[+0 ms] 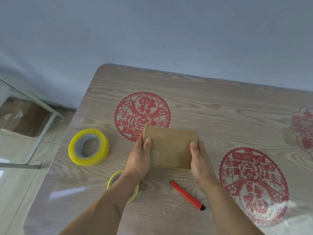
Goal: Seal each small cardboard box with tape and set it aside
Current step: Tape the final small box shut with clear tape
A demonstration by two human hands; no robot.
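1. Small cardboard box (171,147) is held above the table (220,106), approx. centre, between both hands; its broad face is turned up toward the head cam.
2. Left hand (139,158): thumb laid on the top face, other fingers wrapped under/behind the left edge, so the box is gripped. Right hand (199,160): same grip on the right edge, thumb on top.
3. A pale tape patch (155,157) is seen at the box's near-left corner, just beside the left thumb. Judged: two-sided hold is used to keep the box level for inspection or turning.
4. Large yellow tape roll (89,146) lies flat, well left of the box; a second roll (118,177) is partly hidden under the left wrist. Both are kept within reach, prob. for the next strip.
5. Red utility knife (187,195) is laid near the right forearm, untouched.
6. Whether all seams are sealed: cannot be told, underside hidden.
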